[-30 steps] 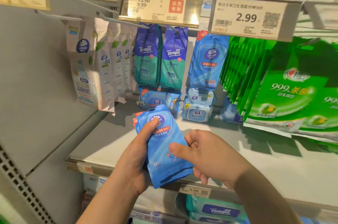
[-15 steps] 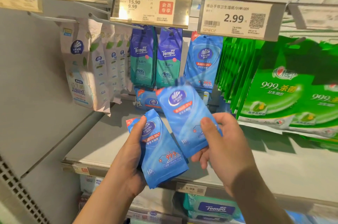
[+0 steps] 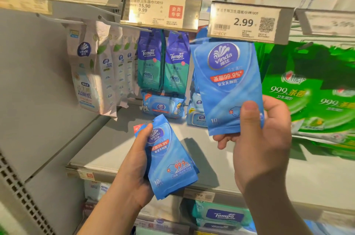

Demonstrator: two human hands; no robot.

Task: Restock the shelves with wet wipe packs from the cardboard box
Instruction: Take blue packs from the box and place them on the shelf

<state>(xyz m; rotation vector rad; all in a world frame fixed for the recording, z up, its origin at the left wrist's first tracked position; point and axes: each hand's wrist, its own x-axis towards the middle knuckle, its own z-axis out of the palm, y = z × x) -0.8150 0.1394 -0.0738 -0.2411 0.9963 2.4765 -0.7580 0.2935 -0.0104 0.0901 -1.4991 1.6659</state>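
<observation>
Nearest to me, the left hand (image 3: 134,165) holds a small stack of blue wipe packs (image 3: 171,160); its fingers are curled behind the stack and the thumb lies along the left edge near the top. The stack leans a little to the left and hangs over the front edge of the grey shelf (image 3: 123,148).

To the right of it and higher, the right hand (image 3: 263,138) pinches a single blue pack (image 3: 228,88) at its lower right corner, with the thumb on the printed front and the other fingers behind. This pack stands almost upright, and its top edge reaches just under the 2.99 price tag (image 3: 244,21). The two hands are apart and their packs do not touch.

Beyond the left hand, at the back of the shelf, lie flat lidded wipe packs (image 3: 163,106). Above these hang two Tempo packs (image 3: 163,62) on a hook, under the 9.99 price tag (image 3: 161,10). Further left of them hangs a row of white Vinda packs (image 3: 90,73). Behind the right hand and further right hang green packs (image 3: 311,88), close together in a row. The cardboard box does not show from here.
</observation>
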